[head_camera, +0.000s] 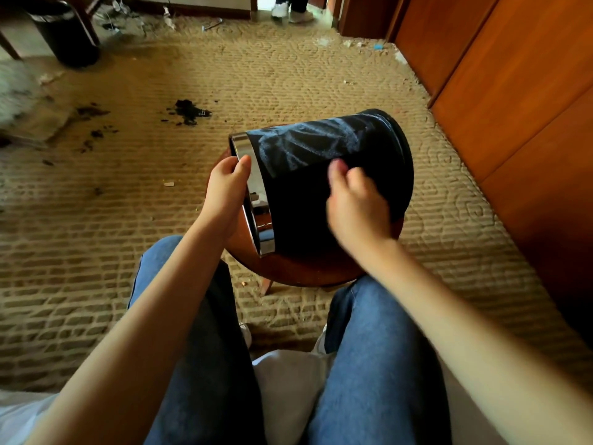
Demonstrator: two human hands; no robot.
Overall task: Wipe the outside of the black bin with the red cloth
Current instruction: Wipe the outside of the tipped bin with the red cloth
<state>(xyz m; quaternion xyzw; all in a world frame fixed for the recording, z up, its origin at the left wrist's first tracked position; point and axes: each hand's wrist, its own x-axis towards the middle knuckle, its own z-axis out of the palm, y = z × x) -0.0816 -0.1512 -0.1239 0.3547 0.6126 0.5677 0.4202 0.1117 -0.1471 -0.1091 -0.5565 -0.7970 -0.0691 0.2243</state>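
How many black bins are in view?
2. One black bin lies on its side on the round stool, its rim gripped by the left hand. A second bin stands upright at the upper left. More may be hidden.

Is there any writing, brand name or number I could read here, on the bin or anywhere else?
No readable text anywhere.
Black bin: no label or brand shows on its side. Its chrome rim shows only reflections.
Small white mark by the dark debris on the carpet: too small to read.
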